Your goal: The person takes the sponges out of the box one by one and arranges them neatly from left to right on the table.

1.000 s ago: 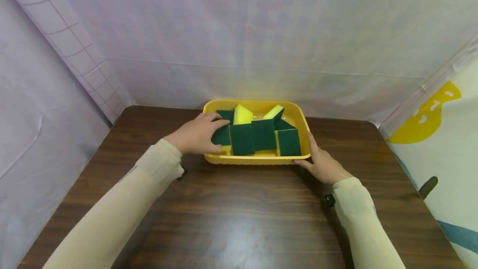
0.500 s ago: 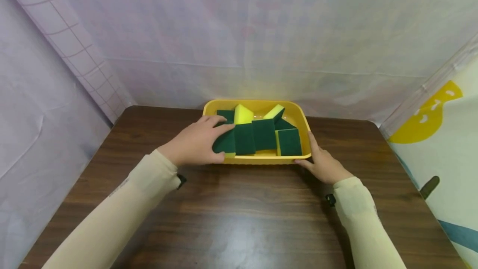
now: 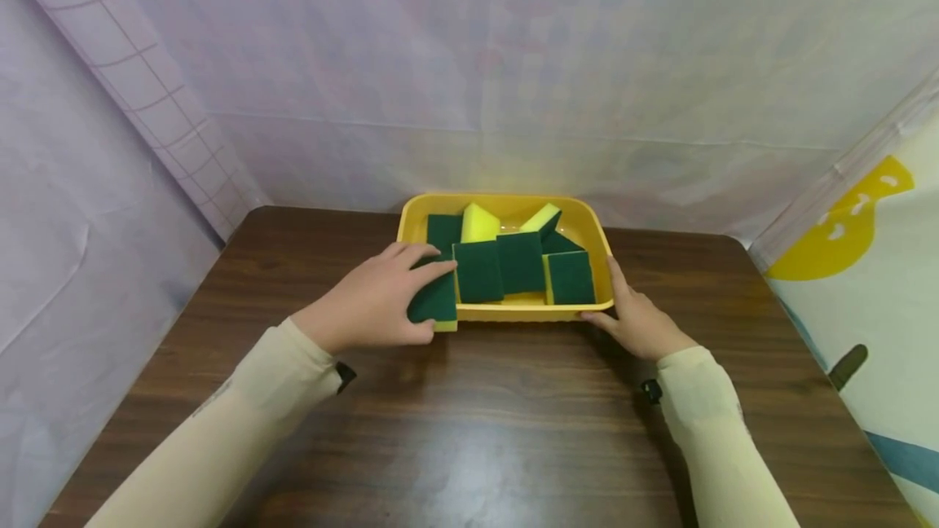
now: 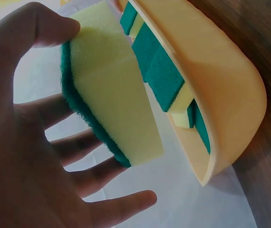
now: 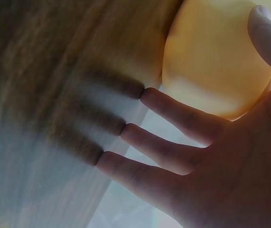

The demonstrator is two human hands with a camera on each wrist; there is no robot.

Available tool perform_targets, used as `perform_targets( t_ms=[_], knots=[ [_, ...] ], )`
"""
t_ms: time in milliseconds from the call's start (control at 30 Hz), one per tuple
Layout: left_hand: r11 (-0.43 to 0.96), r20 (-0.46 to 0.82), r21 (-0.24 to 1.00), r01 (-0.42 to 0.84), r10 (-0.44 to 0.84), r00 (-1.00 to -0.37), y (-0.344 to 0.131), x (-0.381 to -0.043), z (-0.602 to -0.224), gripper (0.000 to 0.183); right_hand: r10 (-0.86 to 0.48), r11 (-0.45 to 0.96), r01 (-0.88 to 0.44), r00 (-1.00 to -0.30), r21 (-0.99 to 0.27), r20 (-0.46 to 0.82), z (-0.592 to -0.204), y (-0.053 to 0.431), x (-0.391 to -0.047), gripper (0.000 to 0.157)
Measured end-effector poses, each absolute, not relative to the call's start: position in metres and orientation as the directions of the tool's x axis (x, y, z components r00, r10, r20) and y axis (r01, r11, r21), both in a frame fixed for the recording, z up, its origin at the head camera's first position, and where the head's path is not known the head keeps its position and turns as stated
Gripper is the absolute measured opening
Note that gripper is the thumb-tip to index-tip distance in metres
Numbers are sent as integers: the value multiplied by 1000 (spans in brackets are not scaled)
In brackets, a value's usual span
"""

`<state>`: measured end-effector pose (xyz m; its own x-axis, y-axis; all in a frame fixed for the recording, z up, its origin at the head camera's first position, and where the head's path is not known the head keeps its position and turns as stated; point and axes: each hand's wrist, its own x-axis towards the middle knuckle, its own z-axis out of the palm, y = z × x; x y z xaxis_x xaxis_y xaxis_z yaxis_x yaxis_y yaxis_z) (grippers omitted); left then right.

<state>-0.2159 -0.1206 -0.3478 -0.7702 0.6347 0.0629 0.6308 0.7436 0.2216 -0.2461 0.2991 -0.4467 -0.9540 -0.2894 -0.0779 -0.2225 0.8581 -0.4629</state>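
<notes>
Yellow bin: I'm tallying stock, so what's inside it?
The bin holds several green-and-yellow sponges, some overlapping; its inside shows bare in places, but anything underneath them is covered.

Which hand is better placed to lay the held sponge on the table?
Probably the left hand: it grips the scouring sponge by the yellow tub, while the right hand touches the tub's right end without a sponge.

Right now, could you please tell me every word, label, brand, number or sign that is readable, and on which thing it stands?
None can be read.
Left sleeve, right sleeve: faint marks, too small to tell whether they are lettering.
Yellow basin, sponges: no lettering visible.
</notes>
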Motion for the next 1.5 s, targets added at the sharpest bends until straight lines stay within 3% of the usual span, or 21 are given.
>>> perform_targets(
  t_ms=[1500],
  knots=[
    [662, 91, 139, 737, 733, -675, -108, -159, -357, 80, -280, 866, -210, -955, -454, -92, -446, 299, -245, 112]
  ],
)
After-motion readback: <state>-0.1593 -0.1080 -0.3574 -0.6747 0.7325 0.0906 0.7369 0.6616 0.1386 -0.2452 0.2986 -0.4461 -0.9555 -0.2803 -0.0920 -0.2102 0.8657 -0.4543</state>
